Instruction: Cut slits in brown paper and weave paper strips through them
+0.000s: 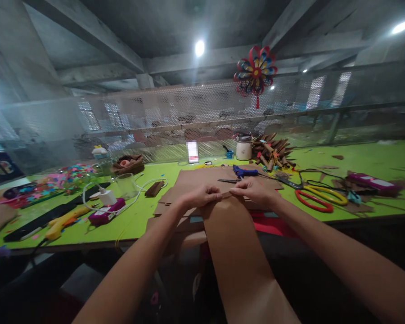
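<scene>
A long strip of brown kraft paper (238, 252) hangs from the table edge toward me, its far end folded over. My left hand (204, 197) pinches the left corner of that end. At the right corner, my right hand (253, 191) grips the same fold between thumb and fingers. Beneath both hands lies a stack of brown cardboard sheets (192, 182). Just beyond my right hand is a blue glue gun (245, 171), with a dark, thin blade-like piece (227, 180) beside it.
Scissors with red (313, 201) and yellow handles lie to the right, near a purple power strip (371, 181). On the left are a yellow glue gun (65, 222), a purple socket block (107, 211) and a clear cup (126, 185). Rolled brown paper pieces (273, 153) are piled behind.
</scene>
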Tool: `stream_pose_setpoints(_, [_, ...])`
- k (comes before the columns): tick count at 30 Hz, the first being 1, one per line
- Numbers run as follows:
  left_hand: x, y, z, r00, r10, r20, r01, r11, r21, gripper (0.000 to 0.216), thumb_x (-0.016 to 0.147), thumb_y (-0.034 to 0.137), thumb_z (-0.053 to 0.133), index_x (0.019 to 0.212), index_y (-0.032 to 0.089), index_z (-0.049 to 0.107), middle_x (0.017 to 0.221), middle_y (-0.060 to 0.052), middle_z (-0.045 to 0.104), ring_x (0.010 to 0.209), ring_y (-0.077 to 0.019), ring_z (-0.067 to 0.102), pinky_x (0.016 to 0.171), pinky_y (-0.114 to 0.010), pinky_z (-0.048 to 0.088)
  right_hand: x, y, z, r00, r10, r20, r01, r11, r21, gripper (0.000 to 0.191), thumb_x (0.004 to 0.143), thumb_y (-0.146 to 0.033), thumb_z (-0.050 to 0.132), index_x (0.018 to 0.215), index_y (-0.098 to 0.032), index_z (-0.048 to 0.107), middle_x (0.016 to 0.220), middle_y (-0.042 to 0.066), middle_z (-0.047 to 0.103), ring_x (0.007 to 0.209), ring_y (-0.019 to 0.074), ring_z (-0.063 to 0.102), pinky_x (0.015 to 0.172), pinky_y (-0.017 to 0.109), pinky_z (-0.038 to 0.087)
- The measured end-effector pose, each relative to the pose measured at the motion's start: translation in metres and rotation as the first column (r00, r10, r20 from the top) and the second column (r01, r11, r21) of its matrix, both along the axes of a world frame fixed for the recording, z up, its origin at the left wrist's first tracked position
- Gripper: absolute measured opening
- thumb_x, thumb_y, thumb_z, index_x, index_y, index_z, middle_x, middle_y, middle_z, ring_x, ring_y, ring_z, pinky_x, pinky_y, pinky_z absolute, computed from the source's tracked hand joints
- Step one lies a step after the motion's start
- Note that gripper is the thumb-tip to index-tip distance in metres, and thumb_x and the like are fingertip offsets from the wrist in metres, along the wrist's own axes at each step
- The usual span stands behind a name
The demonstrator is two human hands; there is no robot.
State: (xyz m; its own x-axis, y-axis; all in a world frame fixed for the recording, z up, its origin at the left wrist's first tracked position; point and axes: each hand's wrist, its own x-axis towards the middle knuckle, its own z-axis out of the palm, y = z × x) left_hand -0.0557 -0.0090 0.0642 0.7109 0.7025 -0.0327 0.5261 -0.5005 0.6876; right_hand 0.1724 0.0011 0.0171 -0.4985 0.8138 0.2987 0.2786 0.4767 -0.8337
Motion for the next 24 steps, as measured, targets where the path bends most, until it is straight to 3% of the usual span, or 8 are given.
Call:
stream_pose_setpoints(5, [0.015, 0.006, 0.006, 0.997, 0.015, -0.075, -0.008, 0.996, 0.094, 0.023, 0.083, 0.035, 0.05, 0.083, 0.016, 0.064, 0.067, 0.001, 0.054, 0.06, -0.0106, 0.043, 0.057, -0.023, 0.031, -0.006, 0.001, 0.001, 0.992, -0.117, 0.038, 0.114, 0.992, 0.056, 0.041, 0.075, -0.052, 0.056, 0.065, -0.013, 0.064, 0.056, -0.001, 0.049, 0.053, 0.0098, 0.037, 0.051, 0.024, 0.028])
stream_pose_setpoints(8, [0.02, 0.009, 0.001, 0.999, 0.017, -0.043, -0.011, 0.989, 0.148, 0.021, 0.081, 0.032, 0.051, 0.078, 0.015, 0.063, 0.068, 0.0, 0.055, 0.062, -0.0111, 0.044, 0.058, -0.023, 0.032, -0.006, -0.005, 0.004, 0.984, -0.175, 0.031, 0.172, 0.981, 0.091, 0.039, 0.073, -0.051, 0.059, 0.065, -0.013, 0.066, 0.056, -0.001, 0.052, 0.053, 0.0101, 0.04, 0.051, 0.024, 0.029])
stream_pose_setpoints(11, [0.018, 0.009, -0.006, 0.999, 0.037, -0.018, -0.034, 0.99, 0.134, 0.026, 0.082, 0.038, 0.05, 0.071, 0.015, 0.058, 0.063, 0.001, 0.05, 0.057, -0.0098, 0.04, 0.054, -0.023, 0.03, -0.002, -0.013, 0.006, 0.972, -0.236, 0.023, 0.232, 0.968, 0.099, 0.037, 0.073, -0.049, 0.06, 0.066, -0.012, 0.067, 0.058, 0.001, 0.055, 0.054, 0.0103, 0.042, 0.051, 0.024, 0.03])
stream_pose_setpoints(18, [-0.001, 0.004, -0.018, 0.997, 0.082, -0.002, -0.082, 0.994, 0.066, 0.043, 0.08, 0.054, 0.048, 0.067, 0.014, 0.054, 0.058, 0.003, 0.044, 0.052, -0.0087, 0.036, 0.049, -0.022, 0.028, 0.005, -0.016, 0.002, 0.971, -0.239, -0.025, 0.24, 0.969, 0.062, 0.039, 0.073, -0.05, 0.06, 0.063, -0.012, 0.064, 0.055, -0.001, 0.05, 0.052, 0.0092, 0.039, 0.048, 0.022, 0.028])
stream_pose_setpoints(24, [-0.022, 0.002, -0.023, 0.992, 0.123, 0.02, -0.124, 0.99, 0.065, 0.042, 0.082, 0.052, 0.048, 0.061, 0.016, 0.049, 0.055, 0.003, 0.044, 0.05, -0.0083, 0.037, 0.048, -0.021, 0.028, 0.008, -0.006, -0.002, 0.972, -0.223, -0.08, 0.224, 0.975, 0.002, 0.042, 0.072, -0.054, 0.06, 0.06, -0.014, 0.06, 0.052, -0.003, 0.044, 0.049, 0.0078, 0.035, 0.047, 0.022, 0.025])
